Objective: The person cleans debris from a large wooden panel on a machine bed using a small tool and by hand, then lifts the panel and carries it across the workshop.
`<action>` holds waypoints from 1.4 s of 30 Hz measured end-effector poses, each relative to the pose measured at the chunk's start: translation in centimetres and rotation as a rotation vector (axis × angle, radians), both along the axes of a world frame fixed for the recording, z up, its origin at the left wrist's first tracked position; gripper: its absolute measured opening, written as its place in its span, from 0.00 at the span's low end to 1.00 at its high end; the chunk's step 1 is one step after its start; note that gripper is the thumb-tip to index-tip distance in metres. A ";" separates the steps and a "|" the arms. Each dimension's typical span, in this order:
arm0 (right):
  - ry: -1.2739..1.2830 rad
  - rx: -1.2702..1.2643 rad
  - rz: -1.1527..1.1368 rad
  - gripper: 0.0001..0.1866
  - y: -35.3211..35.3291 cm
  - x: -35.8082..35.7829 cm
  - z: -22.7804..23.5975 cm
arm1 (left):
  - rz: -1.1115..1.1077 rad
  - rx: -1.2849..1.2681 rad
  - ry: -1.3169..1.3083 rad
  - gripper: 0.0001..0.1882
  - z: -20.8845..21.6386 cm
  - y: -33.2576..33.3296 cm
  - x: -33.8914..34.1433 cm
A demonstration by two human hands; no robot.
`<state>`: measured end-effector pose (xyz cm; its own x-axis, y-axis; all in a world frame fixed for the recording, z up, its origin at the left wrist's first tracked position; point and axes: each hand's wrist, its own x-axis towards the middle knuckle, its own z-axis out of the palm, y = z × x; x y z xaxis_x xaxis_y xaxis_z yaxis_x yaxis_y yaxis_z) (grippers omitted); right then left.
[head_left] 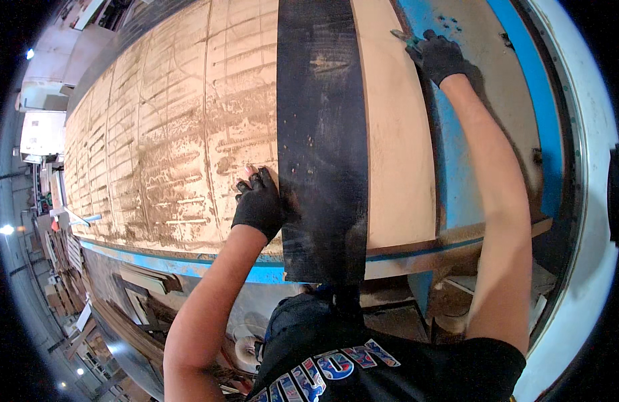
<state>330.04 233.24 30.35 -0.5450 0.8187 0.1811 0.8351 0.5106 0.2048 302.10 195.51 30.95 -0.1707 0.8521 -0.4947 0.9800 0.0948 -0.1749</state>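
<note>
A long black strip (323, 134) lies across the sawdust-covered pale board (175, 100) and runs past its near edge. My left hand (258, 204), in a black glove with bare fingertips, lies on the board against the strip's left side, its fingers spread. Farther off to the right, my black-gloved right hand (440, 57) is closed around a small greenish tool (404, 37). The tool's pointed end is over the right edge of the pale panel (395, 134) beside the strip. Most of the tool is hidden by my fingers, so its exact kind is unclear.
A blue machine frame (554, 127) with dusty inner surfaces borders the right side. The board's near edge rests along a blue table edge (189, 266). Stacked wooden pieces (148, 278) stand below at the left. A pale curved machine part (590, 268) rises at far right.
</note>
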 end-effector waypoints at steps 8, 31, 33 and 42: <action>0.014 -0.225 -0.035 0.25 0.7 -0.3 -1.2 | -0.010 -0.009 -0.018 0.44 0.1 0.1 0.2; 0.864 -0.844 -0.094 0.29 4.7 1.8 -4.0 | 0.003 -0.039 -0.007 0.48 1.5 0.9 0.8; 0.880 -0.770 -0.093 0.27 4.2 1.7 -5.3 | 0.045 -0.061 -0.051 0.47 1.7 1.2 1.2; 0.851 -0.648 -0.252 0.26 3.9 4.8 -2.5 | 0.023 -0.038 -0.037 0.46 1.5 0.8 1.1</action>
